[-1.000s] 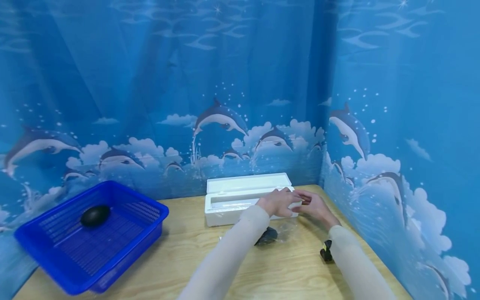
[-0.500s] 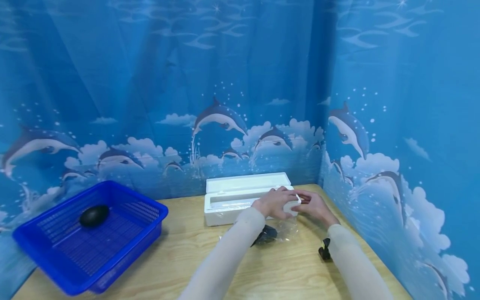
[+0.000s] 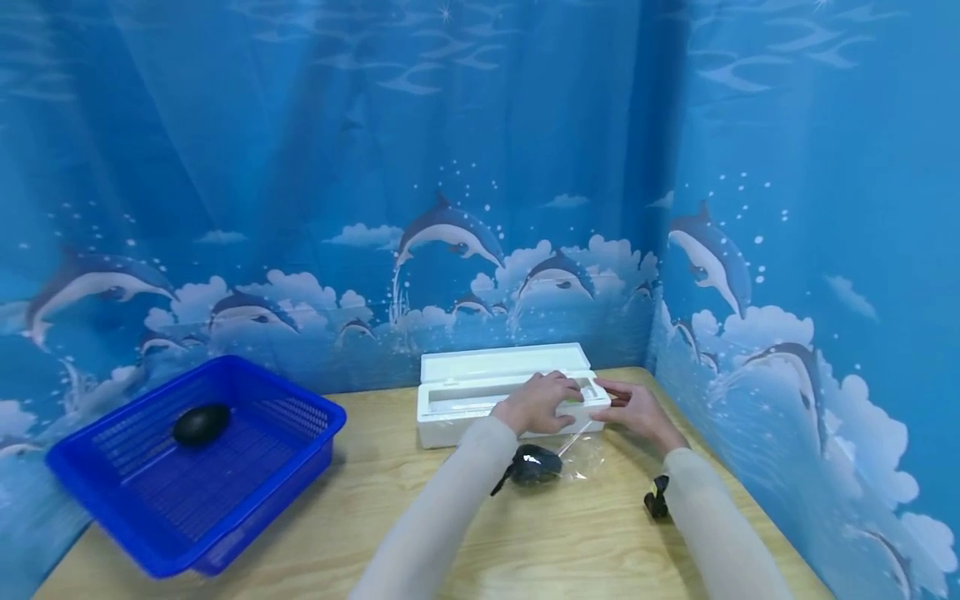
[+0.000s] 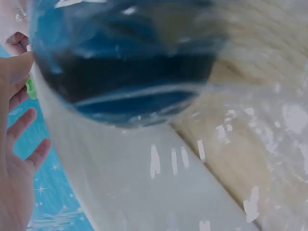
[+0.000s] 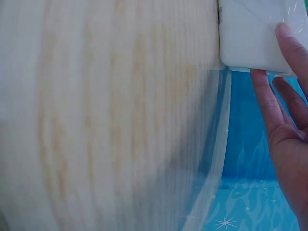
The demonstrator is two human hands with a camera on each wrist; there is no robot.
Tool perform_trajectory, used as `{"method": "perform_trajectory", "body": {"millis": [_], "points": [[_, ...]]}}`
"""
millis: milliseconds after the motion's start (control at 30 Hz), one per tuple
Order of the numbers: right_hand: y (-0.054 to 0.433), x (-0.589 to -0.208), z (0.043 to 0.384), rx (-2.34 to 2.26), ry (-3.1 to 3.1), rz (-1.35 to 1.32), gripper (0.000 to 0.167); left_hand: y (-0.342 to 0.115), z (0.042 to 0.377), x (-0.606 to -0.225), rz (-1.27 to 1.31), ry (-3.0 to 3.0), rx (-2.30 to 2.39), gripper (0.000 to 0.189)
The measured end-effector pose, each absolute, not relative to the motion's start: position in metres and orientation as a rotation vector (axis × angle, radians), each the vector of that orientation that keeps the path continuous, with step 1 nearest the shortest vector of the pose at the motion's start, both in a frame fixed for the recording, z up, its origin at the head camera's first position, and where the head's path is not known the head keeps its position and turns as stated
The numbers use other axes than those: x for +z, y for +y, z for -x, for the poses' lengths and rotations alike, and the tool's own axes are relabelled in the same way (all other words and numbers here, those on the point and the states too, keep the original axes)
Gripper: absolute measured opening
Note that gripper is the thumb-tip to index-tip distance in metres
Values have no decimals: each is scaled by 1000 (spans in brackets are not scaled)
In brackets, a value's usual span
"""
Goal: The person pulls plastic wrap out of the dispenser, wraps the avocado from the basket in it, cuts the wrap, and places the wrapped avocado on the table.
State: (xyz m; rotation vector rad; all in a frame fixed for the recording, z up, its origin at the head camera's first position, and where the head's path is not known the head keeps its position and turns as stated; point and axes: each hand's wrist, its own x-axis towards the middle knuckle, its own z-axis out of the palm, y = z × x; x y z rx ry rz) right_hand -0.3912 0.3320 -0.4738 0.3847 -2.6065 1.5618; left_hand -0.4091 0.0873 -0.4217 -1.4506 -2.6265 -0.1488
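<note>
A long white box [image 3: 442, 429] with its lid [image 3: 510, 362] raised stands at the back of the table. My left hand [image 3: 536, 404] reaches over its right end, thumb at the front and fingers over the opening. Close to these fingers is a small green piece [image 4: 32, 88]; whether they pinch it cannot be made out. My right hand [image 3: 637, 414] grips the box's right end, with its thumb [image 5: 284, 31] on the white face. A glossy black oval object [image 3: 536, 467] lies before the box, beside and partly behind crinkled clear film [image 3: 585, 457].
On the left of the wooden table [image 3: 382, 517] stands a blue plastic basket [image 3: 198, 533] holding a black oval object [image 3: 201, 425]. A blue curtain [image 3: 300, 167] with dolphins hangs close behind the box, and another side of it runs along the right.
My left hand has shifted slightly, uncovering part of the box's right end. The black oval object shows more fully, and the clear film before the box hangs differently. My right hand stays at the box end.
</note>
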Motion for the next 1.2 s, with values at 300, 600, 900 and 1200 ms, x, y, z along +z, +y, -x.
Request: {"method": "perform_trajectory", "body": {"millis": [300, 600, 900, 1200], "points": [[329, -475, 389, 1598, -2606, -366, 70, 71, 409, -428, 1423, -2568, -197, 38], [329, -467, 386, 1524, -2638, -337, 71, 47, 409, -426, 1378, -2559, -239, 32], [332, -467, 385, 1448, -2680, -293, 73, 16, 405, -433, 1312, -2562, -371, 30], [331, -464, 384, 1495, -2684, -303, 73, -16, 403, -438, 1259, -2522, -471, 24]]}}
